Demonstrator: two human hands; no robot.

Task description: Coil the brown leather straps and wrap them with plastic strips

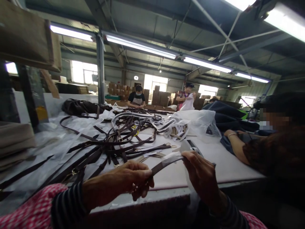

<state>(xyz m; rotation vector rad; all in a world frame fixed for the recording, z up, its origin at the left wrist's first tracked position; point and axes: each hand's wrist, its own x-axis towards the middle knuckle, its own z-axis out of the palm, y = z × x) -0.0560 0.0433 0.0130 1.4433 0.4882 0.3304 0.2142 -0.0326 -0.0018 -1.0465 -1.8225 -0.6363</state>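
Note:
A dark brown strap stretches between my two hands above the table's front edge. My left hand is closed on one end, its thumb pressed on top; some metal shows beneath the fingers. My right hand pinches the other end, where a whitish translucent wrap covers the strap and hangs down below the fingers. Just behind my hands lies a tangled heap of dark straps with gold-coloured metal clips. A grey-white object, partly hidden by my right hand, sits on the table behind it.
Clear plastic sheeting spreads over the left of the white table. A plastic bag lies at the back right beside dark fabric. A co-worker's arm rests at the right. Two people work at the far side.

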